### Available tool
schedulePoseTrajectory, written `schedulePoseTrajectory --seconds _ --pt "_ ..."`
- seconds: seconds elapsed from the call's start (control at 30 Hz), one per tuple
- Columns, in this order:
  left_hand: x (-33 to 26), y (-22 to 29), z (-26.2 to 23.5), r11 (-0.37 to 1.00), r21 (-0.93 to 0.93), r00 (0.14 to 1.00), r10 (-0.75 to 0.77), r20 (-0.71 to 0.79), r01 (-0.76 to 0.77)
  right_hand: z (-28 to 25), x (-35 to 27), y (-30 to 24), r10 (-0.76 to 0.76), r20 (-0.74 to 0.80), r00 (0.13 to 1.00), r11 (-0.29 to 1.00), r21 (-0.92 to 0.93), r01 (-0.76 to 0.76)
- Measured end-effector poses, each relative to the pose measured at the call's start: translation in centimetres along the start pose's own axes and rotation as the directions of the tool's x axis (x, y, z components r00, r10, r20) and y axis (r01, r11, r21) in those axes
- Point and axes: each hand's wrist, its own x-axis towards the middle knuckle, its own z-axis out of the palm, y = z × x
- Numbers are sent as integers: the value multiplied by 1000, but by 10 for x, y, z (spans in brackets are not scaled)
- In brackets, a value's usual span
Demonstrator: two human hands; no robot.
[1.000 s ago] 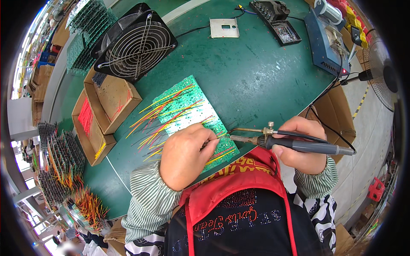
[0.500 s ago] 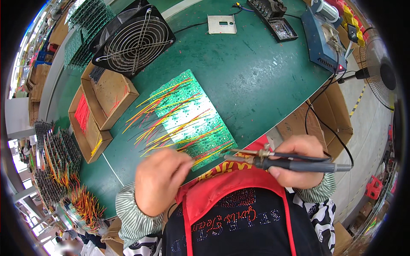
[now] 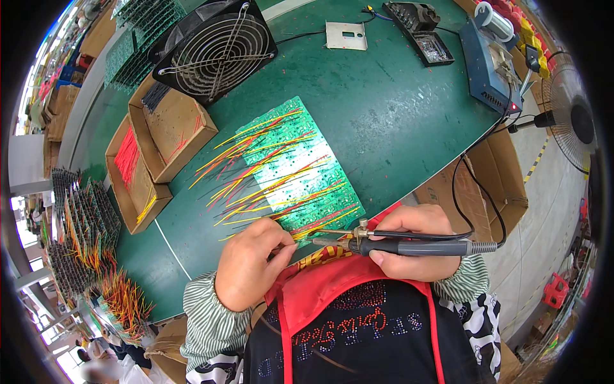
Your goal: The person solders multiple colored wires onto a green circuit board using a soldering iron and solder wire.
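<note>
My right hand (image 3: 425, 221) is wrapped round the grey handle of a soldering iron (image 3: 416, 247), which has a thin metal feed tube clamped along it. The iron's tip points left, at the near edge of a green circuit board panel (image 3: 313, 146). Rows of thin yellow, red and black wires (image 3: 256, 182) lie across the panel, their loose ends sticking out past its left side. At the panel's near left corner, my left hand (image 3: 249, 259) is pinched close to the iron's tip. Its fingertips hide whatever is between them.
Left of the panel, cardboard trays (image 3: 182, 160) hold red, yellow and black wires. A black fan (image 3: 224, 54) stands behind them. At the back right are a black parts tray (image 3: 430, 46) and a blue soldering station (image 3: 489, 70), whose cable trails to the iron. Wired boards (image 3: 89, 224) are stacked far left.
The soldering iron has moved left, its tip coming to the panel's near edge. My left hand has shifted slightly right and down, still pinched. The whole view has shifted a little.
</note>
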Motion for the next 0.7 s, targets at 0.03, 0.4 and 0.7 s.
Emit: schedulePoseTrajectory --seconds 0.03,0.4,0.7 --pt "0 0 0 1000 1 1000 2 9 -2 0 0 0 3 2 1000 1000 -9 -3" --pt "2 -2 0 1000 -6 1000 12 16 -12 -2 5 0 6 36 999 1000 -11 -6" --pt "6 -1 -16 998 -45 999 -41 -5 41 -23 10 1 -61 -55 997 998 -37 59"
